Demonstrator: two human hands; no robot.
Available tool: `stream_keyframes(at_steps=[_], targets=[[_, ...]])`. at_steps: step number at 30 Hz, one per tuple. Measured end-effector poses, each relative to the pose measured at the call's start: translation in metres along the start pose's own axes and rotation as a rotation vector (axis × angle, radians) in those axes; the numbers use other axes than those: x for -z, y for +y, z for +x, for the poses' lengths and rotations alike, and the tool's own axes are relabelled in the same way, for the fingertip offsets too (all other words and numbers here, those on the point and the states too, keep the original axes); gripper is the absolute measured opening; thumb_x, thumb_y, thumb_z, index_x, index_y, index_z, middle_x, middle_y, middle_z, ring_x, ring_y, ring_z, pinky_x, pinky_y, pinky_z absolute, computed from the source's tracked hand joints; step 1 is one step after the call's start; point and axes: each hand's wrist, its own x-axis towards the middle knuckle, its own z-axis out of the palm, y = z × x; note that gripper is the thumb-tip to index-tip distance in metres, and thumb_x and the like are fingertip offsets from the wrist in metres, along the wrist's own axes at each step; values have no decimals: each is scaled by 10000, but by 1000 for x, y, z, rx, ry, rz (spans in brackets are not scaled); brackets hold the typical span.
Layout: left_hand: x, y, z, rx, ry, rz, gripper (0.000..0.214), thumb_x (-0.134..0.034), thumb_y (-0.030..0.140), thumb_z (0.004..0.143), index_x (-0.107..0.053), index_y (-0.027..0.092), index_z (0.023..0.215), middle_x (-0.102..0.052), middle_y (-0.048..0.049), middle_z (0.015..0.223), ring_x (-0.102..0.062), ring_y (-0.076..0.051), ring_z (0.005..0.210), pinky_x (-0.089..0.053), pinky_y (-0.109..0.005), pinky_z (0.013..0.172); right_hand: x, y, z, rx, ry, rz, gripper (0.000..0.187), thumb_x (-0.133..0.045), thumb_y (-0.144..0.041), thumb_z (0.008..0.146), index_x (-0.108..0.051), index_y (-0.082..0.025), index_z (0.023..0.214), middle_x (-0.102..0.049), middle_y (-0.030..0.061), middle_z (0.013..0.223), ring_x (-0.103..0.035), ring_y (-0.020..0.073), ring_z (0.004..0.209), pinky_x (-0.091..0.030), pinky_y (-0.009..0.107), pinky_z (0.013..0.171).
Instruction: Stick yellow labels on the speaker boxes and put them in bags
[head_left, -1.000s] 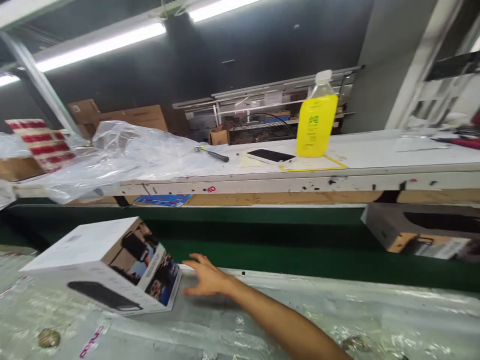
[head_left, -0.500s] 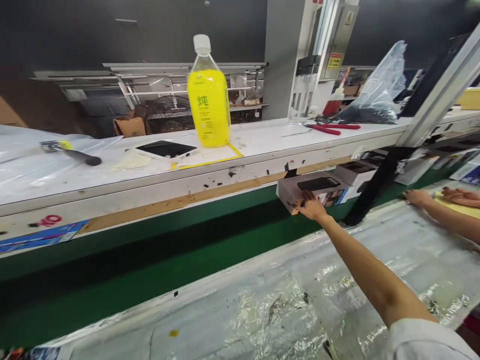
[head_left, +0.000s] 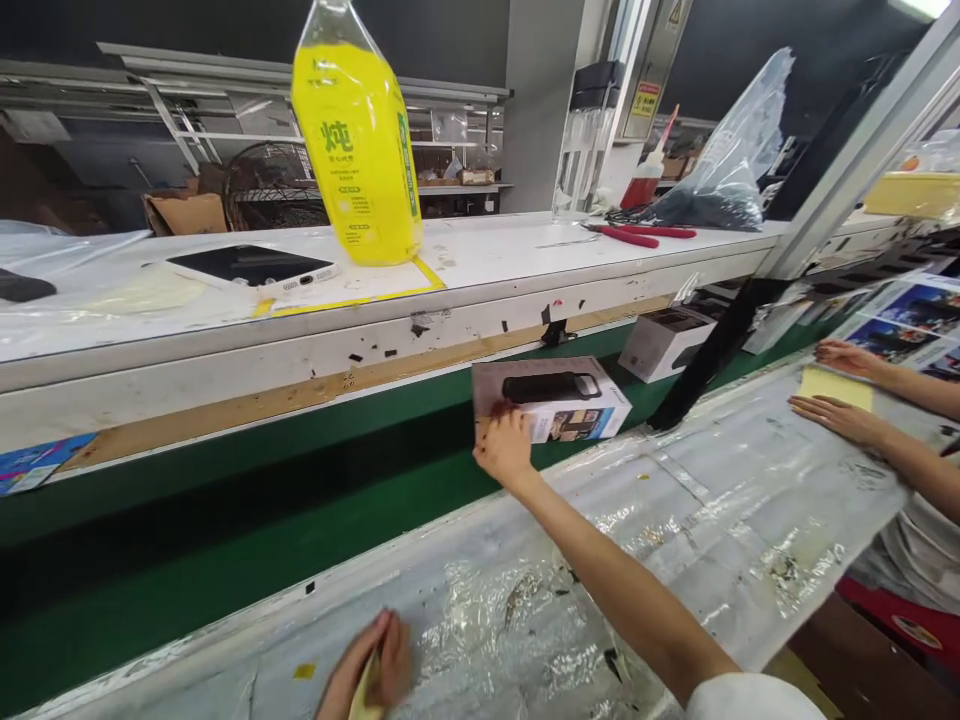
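Observation:
My right hand (head_left: 507, 446) grips the near left end of a printed cardboard box (head_left: 551, 400), with the fingers over its edge. The box has a long black device pictured on top and small photos on its side; it sits tilted over the green conveyor belt (head_left: 300, 520). At the bottom of the view, my left hand (head_left: 379, 660) is curled above the plastic-covered bench (head_left: 465, 600). A pale yellow piece of thin material (head_left: 364, 692) shows between its fingers; its kind is hard to tell.
A shelf over the belt carries a yellow bottle (head_left: 360, 160), a phone (head_left: 247, 266), red-handled pliers (head_left: 630, 235) and a plastic bag (head_left: 727, 170). Another box (head_left: 664, 342) stands farther along, near a slanted black-wrapped post (head_left: 712, 360). At right, a co-worker's hands (head_left: 840, 415) rest on a yellow cloth.
My right hand has drawn the box left and nearer, away from the box behind it. My left hand has come into view at the bottom. The view has shifted too.

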Motion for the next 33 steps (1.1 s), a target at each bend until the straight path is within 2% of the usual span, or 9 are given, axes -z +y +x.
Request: stream_keyframes(at_steps=[4, 6, 8, 10, 15, 19, 23, 27, 33], targets=[[-6, 42, 51, -235, 81, 6, 453, -790, 611, 726, -710, 191, 875, -693, 1, 836, -281, -19, 384, -257, -231, 412, 12, -52, -49, 246, -22, 275, 693, -745, -418, 751, -653, -184, 1397, -596, 162, 1467, -483, 364, 1364, -347, 495, 1179], [-1, 57, 70, -333, 210, 85, 490, -715, 602, 798, -703, 232, 1119, -728, -53, 1220, -399, -26, 420, -294, -229, 433, 23, -43, -57, 250, 33, 423, 594, -705, -456, 790, -673, -302, 1363, -549, 66, 1534, -463, 309, 1407, -349, 452, 1197], [7, 60, 83, -362, 299, 160, 509, -652, 576, 861, -661, 272, 1269, -627, -76, 1474, -675, -132, 694, -455, -253, 555, 31, -14, -52, 92, 150, 552, 648, -629, -459, 844, -579, -272, 1463, -393, 86, 1648, -329, 334, 1512, -276, 519, 1241], [11, 54, 92, -370, 331, 191, 528, -641, 528, 885, -630, 269, 1345, -562, -80, 1562, -679, -256, 1190, -544, -306, 829, 31, 20, -43, -135, 241, 676, 753, -521, -504, 896, -429, -169, 1565, -305, 173, 1676, -229, 394, 1554, -254, 617, 1228], [10, 42, 104, -434, 348, 175, 609, -683, 486, 872, -556, 260, 1423, -463, -71, 1646, -402, -260, 1525, -374, -316, 1171, 12, 51, -46, -378, 72, 1004, 744, -402, -678, 923, -612, -149, 1402, -713, 159, 1282, -640, 384, 1222, -535, 547, 1012], [30, 74, 100, -446, 376, 180, 664, -686, 635, 834, -585, 261, 1373, -683, -90, 1377, -677, -278, 1204, -554, -316, 882, 14, 35, -69, -341, -63, 1159, 749, -613, -728, 830, -627, -256, 1411, -744, 72, 1270, -651, 332, 1251, -521, 482, 1071], [71, 114, 75, -403, 359, 229, 715, -716, 700, 780, -648, 245, 1327, -773, -69, 1047, -734, -244, 818, -520, -285, 619, 28, 23, -75, -242, -203, 1228, 829, -708, -717, 782, -555, -315, 1491, -663, 63, 1430, -519, 335, 1423, -426, 510, 1180], [97, 127, 47, -389, 296, 326, 716, -857, 554, 714, -690, 243, 1337, -735, -106, 1333, -698, -304, 1146, -554, -313, 851, 35, 12, -89, -199, -338, 1191, 854, -699, -734, 797, -517, -330, 1526, -602, 77, 1508, -473, 344, 1469, -416, 531, 1194], [91, 110, 35, -365, 230, 464, 781, -780, 615, 782, -640, 188, 1421, -528, -126, 1587, -440, -353, 1499, -340, -396, 1221, 41, -2, -127, -234, -546, 1146, 872, -686, -708, 846, -420, -344, 1592, -444, 89, 1640, -399, 348, 1525, -408, 548, 1208]])
